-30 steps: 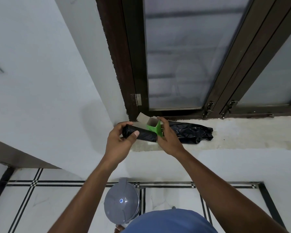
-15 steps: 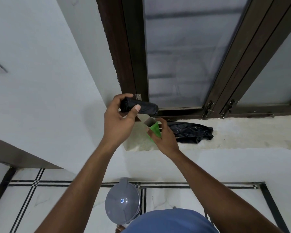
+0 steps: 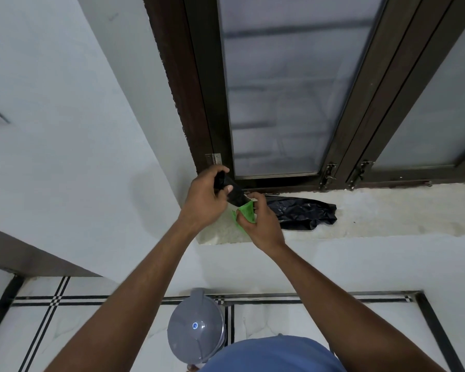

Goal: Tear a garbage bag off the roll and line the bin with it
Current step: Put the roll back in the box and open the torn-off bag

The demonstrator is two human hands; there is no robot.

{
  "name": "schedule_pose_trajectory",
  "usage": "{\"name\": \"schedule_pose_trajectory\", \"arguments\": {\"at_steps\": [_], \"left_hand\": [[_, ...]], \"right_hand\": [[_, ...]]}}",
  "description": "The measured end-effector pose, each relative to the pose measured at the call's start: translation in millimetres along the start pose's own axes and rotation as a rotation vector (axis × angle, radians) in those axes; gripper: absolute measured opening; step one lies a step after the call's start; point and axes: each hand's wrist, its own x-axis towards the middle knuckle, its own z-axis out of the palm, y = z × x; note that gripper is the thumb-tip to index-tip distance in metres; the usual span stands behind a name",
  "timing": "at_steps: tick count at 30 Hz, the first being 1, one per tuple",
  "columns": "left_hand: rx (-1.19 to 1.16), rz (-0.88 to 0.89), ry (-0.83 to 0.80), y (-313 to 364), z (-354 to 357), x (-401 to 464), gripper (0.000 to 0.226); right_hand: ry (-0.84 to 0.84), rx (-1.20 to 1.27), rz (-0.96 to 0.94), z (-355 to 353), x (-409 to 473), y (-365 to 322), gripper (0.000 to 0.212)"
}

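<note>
The left hand [image 3: 206, 200] had its grip curled round the black roll of garbage bags [image 3: 230, 190], just above the window sill [image 3: 387, 213]. The right hand [image 3: 261, 224] pinched the green carton [image 3: 246, 212] at the roll's lower end, likely steadying it as a sleeve. A loose black bag [image 3: 301, 213] lay on the sill, right of both hands. The grey bin [image 3: 195, 328] stood on the floor below the sill, lid closed, not yet lined.
</note>
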Motion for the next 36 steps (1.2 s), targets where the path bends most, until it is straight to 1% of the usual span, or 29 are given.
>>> {"name": "schedule_pose_trajectory", "arguments": {"at_steps": [3,6,8,11,14,17,19,21,23,25,27,28,29,30,31,33,34,35,36], "left_hand": [[-0.009,0.012,-0.013,0.2,0.5,0.9,0.042],[0.011,0.048,-0.067,-0.3,-1.7,-0.8,0.041],[0.022,0.067,-0.097,0.0,-2.8,-4.6,0.040],[0.057,0.095,-0.098,-2.1,-1.8,-8.6,0.042],[0.077,0.060,-0.135,-4.9,0.8,-5.9,0.042],[0.176,0.080,-0.228,-9.3,5.8,-0.5,0.046],[0.255,0.118,-0.293,-13.5,10.4,3.0,0.048],[0.356,0.165,-0.320,-19.5,17.7,6.3,0.050],[0.480,0.193,-0.300,-26.2,26.4,8.3,0.055],[0.519,0.187,-0.257,-30.9,34.7,5.2,0.057],[0.515,0.178,-0.187,-34.3,41.5,-2.2,0.045],[0.562,0.196,-0.170,-37.4,44.0,-6.6,0.038],[0.627,0.215,-0.167,-40.1,44.9,-10.9,0.038],[0.681,0.228,-0.175,-43.3,45.2,-15.2,0.042],[0.688,0.223,-0.170,-46.2,44.6,-17.9,0.045],[0.589,0.150,-0.114,-47.4,43.4,-20.5,0.040],[0.491,0.069,-0.066,-48.6,43.9,-21.4,0.035],[0.372,-0.045,-0.038,-50.0,44.8,-21.1,0.030],[0.235,-0.197,-0.049,-50.1,45.2,-20.2,0.026]], "right_hand": [[0.002,0.000,0.000,-2.9,-2.0,-0.3,0.056],[-0.004,0.001,0.005,-3.9,-2.1,2.6,0.057],[-0.014,-0.017,0.009,-4.9,-2.8,3.1,0.061],[-0.042,-0.055,-0.017,-5.3,-6.3,3.9,0.067],[-0.058,-0.073,-0.015,-4.6,-9.3,3.6,0.075],[-0.075,-0.073,-0.014,-3.2,-11.1,1.2,0.082],[-0.078,-0.072,-0.019,-2.1,-11.7,-0.4,0.083],[-0.072,-0.073,-0.023,-1.8,-12.4,0.4,0.082],[-0.066,-0.072,-0.017,-1.1,-12.2,1.5,0.083],[-0.056,-0.061,-0.008,-0.6,-12.0,3.6,0.083],[-0.043,-0.043,0.007,-0.9,-11.6,6.1,0.084],[-0.039,-0.033,0.016,-1.6,-11.6,7.6,0.085],[-0.037,-0.019,0.026,-2.9,-11.5,9.1,0.086],[-0.040,-0.001,0.035,-4.0,-12.4,10.7,0.087],[-0.043,0.020,0.042,-4.6,-13.4,11.4,0.087],[-0.034,0.036,0.056,-6.1,-14.9,10.6,0.088],[-0.026,0.037,0.063,-6.4,-15.2,9.6,0.088],[-0.018,0.040,0.071,-6.3,-15.0,8.4,0.087],[-0.011,0.038,0.078,-5.5,-15.5,7.9,0.085]]}}
